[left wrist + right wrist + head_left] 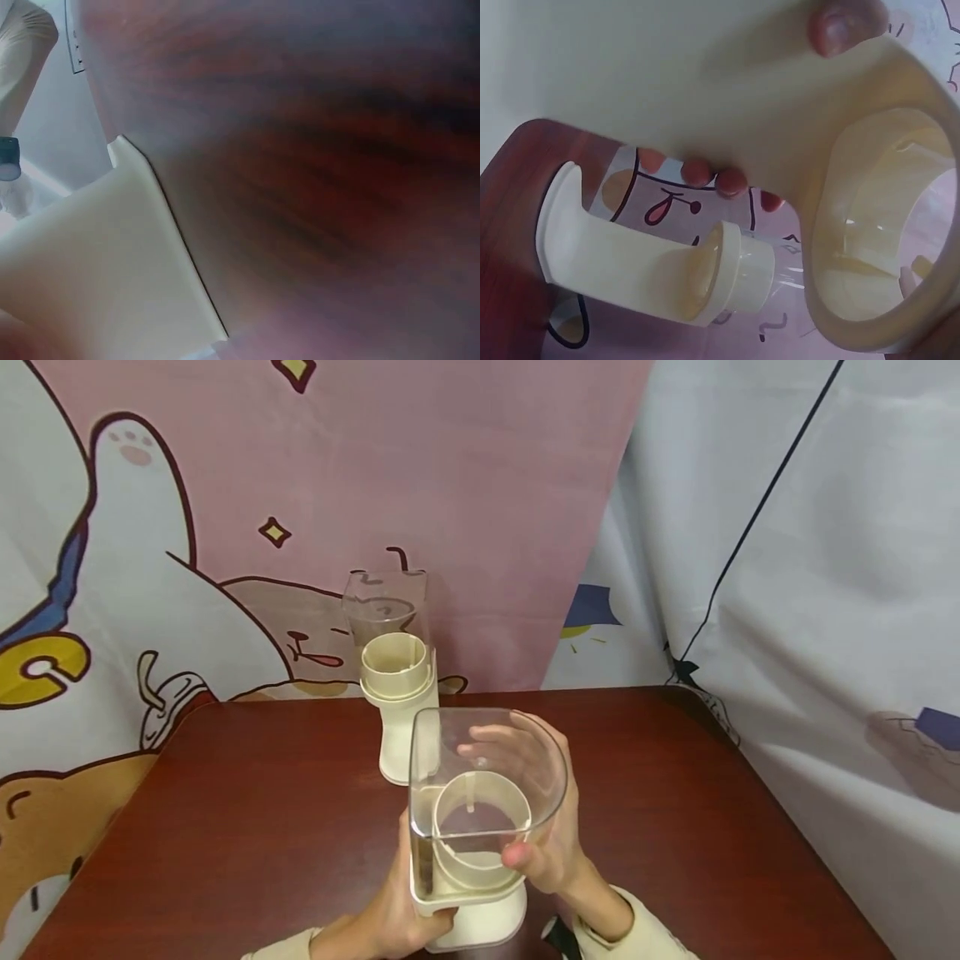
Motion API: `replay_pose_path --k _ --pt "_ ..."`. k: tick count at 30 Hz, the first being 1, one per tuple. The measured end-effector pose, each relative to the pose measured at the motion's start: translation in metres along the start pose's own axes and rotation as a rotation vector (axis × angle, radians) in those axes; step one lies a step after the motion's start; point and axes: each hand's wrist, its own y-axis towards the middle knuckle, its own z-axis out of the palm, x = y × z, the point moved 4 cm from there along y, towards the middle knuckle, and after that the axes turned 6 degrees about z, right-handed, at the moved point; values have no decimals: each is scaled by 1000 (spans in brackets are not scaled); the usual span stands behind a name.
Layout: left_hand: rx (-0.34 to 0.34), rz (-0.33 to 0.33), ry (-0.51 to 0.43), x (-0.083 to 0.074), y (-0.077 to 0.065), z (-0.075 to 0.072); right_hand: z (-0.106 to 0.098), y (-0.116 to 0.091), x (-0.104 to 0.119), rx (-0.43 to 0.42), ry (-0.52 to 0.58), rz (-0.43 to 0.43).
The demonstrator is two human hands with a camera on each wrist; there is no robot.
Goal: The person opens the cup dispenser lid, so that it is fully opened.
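Observation:
A cream plastic stand (480, 922) with a round collar (483, 835) stands close to me at the table's front. Around the collar rises a clear, open-topped container (487, 735). My left hand (401, 906) grips the stand's column; its fingertips (731, 182) show along the column's edge in the right wrist view. With thumb in front and fingers spread behind, my right hand (551, 835) holds the clear container's side. The left wrist view shows the stand's cream plastic (105, 255), with the hand mostly out of frame.
A matching cream stand (405, 727) with its own clear container (386, 597) stands behind, near the table's back edge. The reddish-brown table (262, 827) meets a cartoon-printed cloth (450, 485) at the back. A black cord (757, 514) runs down the white cloth at right.

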Motion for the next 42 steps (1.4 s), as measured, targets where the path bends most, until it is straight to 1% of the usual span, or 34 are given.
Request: replay_pose_path --k 2,7,10,15,18,22,27,30,33,36,42 --pt "8 3 4 0 0 0 1 1 0 -4 -6 10" --pt "53 14 25 -3 -1 0 2 -1 3 -10 -19 24" --pt "62 4 39 -4 -1 -1 2 -1 5 -19 -18 44" --pt "78 -16 108 -6 -3 -2 2 1 8 -19 -26 101" --pt "94 -21 112 -7 -3 -1 1 0 10 -20 -22 111" --pt "97 -19 98 -6 -3 -1 0 -1 11 -39 -19 77" --pt "97 -35 134 -7 -5 -4 2 -2 9 -44 -3 17" --pt "89 -19 116 -8 -6 -6 4 -4 6 -34 7 -8" --pt "83 -8 105 -6 -2 -6 4 -3 6 -28 4 -31" --pt "91 -18 114 -3 2 -6 1 -1 8 -29 -10 -53" --pt "102 3 105 -3 3 -4 1 -2 12 -22 -29 -84"
